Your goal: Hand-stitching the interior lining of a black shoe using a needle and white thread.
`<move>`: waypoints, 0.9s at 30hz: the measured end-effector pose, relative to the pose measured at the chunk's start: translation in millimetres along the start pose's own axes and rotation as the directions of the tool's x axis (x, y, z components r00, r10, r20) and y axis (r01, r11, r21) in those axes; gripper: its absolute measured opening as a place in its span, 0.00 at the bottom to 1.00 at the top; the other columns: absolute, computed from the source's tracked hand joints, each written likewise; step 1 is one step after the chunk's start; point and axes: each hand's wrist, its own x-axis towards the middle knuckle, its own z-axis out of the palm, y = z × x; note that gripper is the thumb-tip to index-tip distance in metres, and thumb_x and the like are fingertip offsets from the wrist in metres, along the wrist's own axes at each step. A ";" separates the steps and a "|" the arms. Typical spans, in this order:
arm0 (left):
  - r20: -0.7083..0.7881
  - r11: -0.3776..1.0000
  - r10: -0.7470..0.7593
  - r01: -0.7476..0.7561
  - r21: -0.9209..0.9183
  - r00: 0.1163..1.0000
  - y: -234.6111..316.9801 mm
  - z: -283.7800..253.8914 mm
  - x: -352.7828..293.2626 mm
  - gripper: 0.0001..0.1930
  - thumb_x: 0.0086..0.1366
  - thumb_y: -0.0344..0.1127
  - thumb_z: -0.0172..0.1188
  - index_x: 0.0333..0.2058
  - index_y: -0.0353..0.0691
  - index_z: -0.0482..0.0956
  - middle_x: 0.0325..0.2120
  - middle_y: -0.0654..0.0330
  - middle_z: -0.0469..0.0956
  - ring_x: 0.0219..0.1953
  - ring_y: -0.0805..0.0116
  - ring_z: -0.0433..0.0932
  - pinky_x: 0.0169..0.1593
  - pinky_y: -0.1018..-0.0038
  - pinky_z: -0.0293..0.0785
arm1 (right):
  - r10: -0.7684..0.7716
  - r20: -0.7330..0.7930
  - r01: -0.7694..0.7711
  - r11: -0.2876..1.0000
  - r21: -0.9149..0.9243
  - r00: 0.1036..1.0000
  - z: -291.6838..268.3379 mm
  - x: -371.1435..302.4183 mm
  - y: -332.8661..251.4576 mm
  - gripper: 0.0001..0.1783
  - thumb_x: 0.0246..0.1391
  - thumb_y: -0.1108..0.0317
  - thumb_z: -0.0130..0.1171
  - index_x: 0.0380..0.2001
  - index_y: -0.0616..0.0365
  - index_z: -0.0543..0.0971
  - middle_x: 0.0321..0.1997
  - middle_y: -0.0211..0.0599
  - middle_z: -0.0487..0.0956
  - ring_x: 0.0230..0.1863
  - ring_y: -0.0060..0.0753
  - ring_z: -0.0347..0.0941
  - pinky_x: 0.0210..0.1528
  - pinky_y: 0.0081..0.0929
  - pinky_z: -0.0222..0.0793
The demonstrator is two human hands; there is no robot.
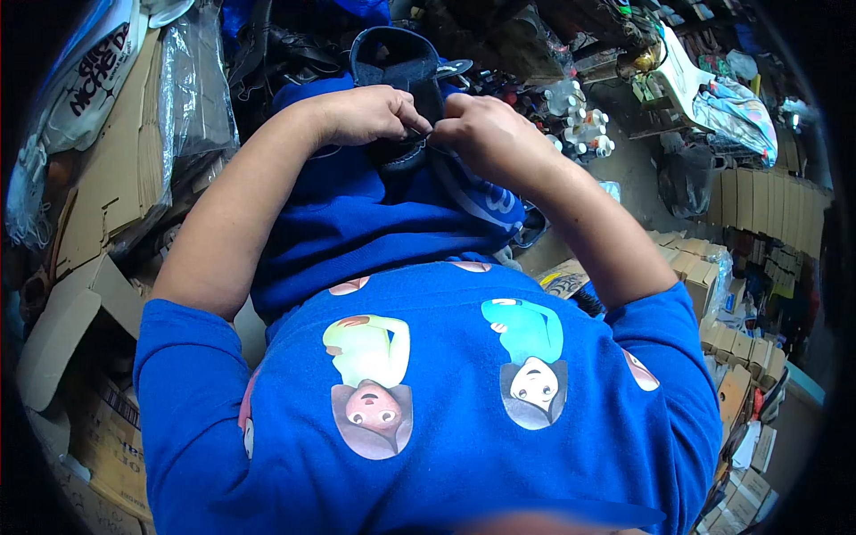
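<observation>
A dark shoe (390, 49) rests between my thighs, its opening away from me and its toe toward me. Pale stitching shows along the toe's edge. Above the front of the shoe, my left hand (373, 114) is closed, with its index finger pointing right. My right hand (481, 132) is closed in a pinch, its fingertips meeting those of the left. Whatever is pinched between them is too small to make out. Both hands cover the middle of the shoe.
Flattened cardboard (138, 152) and a clear plastic bag (198, 89) stand at my left. Several small white-capped bottles (584, 125) are on the right, beyond my right forearm. Farther right are a white plastic chair (682, 76) and stacked cardboard boxes (767, 209).
</observation>
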 end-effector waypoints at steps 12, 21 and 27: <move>-0.289 0.982 0.161 -0.125 0.140 0.944 -21.7 9.8 8.4 0.11 0.48 0.19 0.62 0.33 0.37 0.80 0.30 0.59 0.74 0.36 0.64 0.77 0.42 0.74 0.73 | 0.112 0.081 -0.111 0.994 -0.022 0.990 1.5 9.2 -9.3 0.10 0.45 0.72 0.55 0.32 0.55 0.82 0.33 0.44 0.75 0.38 0.48 0.76 0.42 0.39 0.72; -0.311 0.978 0.208 -0.188 0.093 0.927 -19.5 11.4 7.9 0.11 0.47 0.15 0.59 0.29 0.36 0.79 0.34 0.61 0.72 0.38 0.68 0.76 0.42 0.76 0.74 | 0.179 0.102 -0.193 0.970 0.147 0.978 3.6 3.0 0.8 0.12 0.49 0.72 0.54 0.37 0.52 0.83 0.34 0.44 0.76 0.38 0.47 0.76 0.41 0.37 0.72; -0.275 0.979 0.172 -0.194 -0.054 0.946 -20.1 14.2 -3.0 0.12 0.49 0.15 0.54 0.30 0.37 0.79 0.33 0.60 0.71 0.39 0.68 0.74 0.44 0.75 0.72 | 0.179 0.159 -0.187 0.982 0.037 0.971 -10.8 7.9 -5.0 0.14 0.51 0.73 0.52 0.38 0.50 0.83 0.34 0.45 0.76 0.38 0.47 0.76 0.42 0.37 0.73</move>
